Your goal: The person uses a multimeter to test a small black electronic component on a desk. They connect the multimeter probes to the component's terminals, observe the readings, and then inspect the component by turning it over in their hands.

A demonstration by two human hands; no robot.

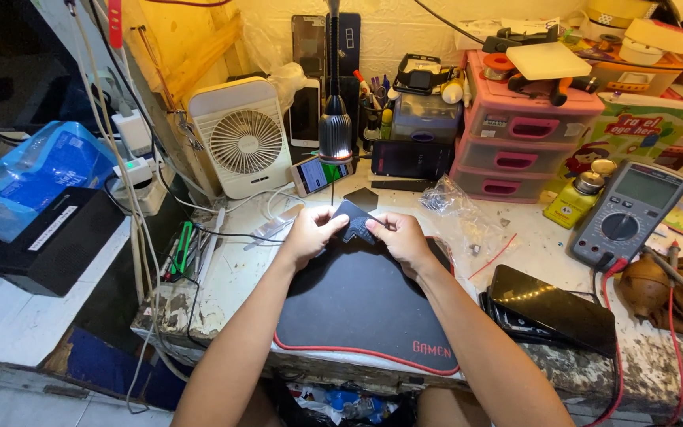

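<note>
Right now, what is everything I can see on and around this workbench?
Dark flat piece: one, dark blue-grey, held between both hands above the mat.
Mat: one, black with red edge, front of the bench.
Desk fan: one, white, back left.
Gooseneck lamp: one, dark, lit, back centre.
Phone: one, screen lit, under the lamp.
Drawer unit: one, pink, three drawers, back right.
Multimeter: one, grey, right, with red leads.
Small bottle: one, yellow, left of the multimeter.
Phones: dark stack, right of the mat.
Plastic bag: one, blue, far left.
Left hand: grip on the piece's left edge.
Right hand: grip on its right edge.
</note>
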